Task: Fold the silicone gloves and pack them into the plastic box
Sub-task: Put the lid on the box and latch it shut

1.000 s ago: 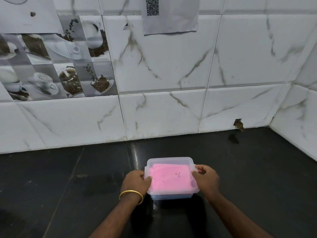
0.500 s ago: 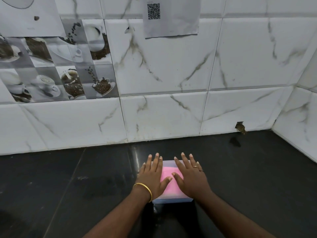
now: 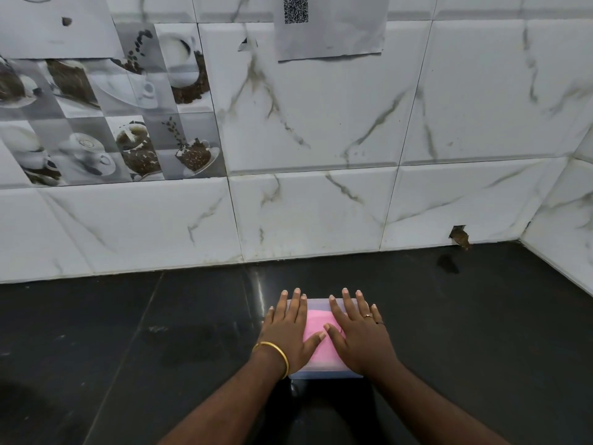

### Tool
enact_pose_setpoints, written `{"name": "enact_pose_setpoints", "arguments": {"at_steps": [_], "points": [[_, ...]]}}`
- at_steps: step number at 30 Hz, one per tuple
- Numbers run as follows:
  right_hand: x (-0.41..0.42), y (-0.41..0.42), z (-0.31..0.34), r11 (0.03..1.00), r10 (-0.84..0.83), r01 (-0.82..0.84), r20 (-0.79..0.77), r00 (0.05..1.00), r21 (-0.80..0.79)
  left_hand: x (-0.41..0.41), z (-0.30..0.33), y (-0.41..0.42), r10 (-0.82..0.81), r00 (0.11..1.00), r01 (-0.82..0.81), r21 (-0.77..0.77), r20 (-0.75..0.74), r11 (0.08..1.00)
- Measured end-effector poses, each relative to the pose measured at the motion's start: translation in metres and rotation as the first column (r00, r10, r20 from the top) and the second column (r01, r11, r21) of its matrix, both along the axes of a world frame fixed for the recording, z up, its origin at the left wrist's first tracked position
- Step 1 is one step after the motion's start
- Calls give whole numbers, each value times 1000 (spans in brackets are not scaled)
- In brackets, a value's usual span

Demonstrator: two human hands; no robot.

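A clear plastic box (image 3: 324,373) stands on the black counter, low in the middle of the head view. Its lid is on, and the folded pink silicone gloves (image 3: 316,329) show through it. My left hand (image 3: 288,329) lies flat on the left half of the lid, fingers spread, a gold bangle on the wrist. My right hand (image 3: 359,332) lies flat on the right half, fingers spread, a ring on one finger. Both palms cover most of the lid and hold nothing.
The black counter (image 3: 128,348) runs left and right of the box. A white marble-tiled wall (image 3: 321,203) rises close behind it, and a side wall (image 3: 564,226) closes the right corner. A paper with a QR code (image 3: 330,24) hangs above.
One second ago both hands gripped the box's sides. They then moved on top and now press flat on the lid; since half a second ago they have hardly moved.
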State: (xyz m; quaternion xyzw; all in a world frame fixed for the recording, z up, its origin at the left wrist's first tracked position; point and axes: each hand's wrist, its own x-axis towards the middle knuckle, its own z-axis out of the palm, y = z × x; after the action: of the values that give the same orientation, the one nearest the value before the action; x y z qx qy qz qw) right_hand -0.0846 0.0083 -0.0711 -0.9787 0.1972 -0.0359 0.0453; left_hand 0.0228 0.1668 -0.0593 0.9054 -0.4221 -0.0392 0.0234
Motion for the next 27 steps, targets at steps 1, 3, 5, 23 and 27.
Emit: {"name": "enact_pose_setpoints", "arguments": {"at_steps": [1, 3, 5, 23, 27], "points": [[0, 0, -1, 1000, 0, 0, -2, 1000, 0, 0, 0, 0, 1, 1000, -1, -2, -4, 1000], [1, -1, -2, 1000, 1, -1, -12, 1000, -8, 0, -1, 0, 2, 1000, -2, -3, -15, 1000], [1, -1, -2, 1000, 1, -1, -20, 1000, -12, 1, -1, -1, 3, 1000, -3, -4, -28, 1000], [5, -4, -1, 999, 15, -12, -106, 994, 33, 7, 0, -1, 20, 990, -21, -1, -136, 1000], [7, -4, 0, 998, 16, -10, -115, 993, 54, 7, 1, -1, 6, 988, -9, -17, -157, 1000]]}}
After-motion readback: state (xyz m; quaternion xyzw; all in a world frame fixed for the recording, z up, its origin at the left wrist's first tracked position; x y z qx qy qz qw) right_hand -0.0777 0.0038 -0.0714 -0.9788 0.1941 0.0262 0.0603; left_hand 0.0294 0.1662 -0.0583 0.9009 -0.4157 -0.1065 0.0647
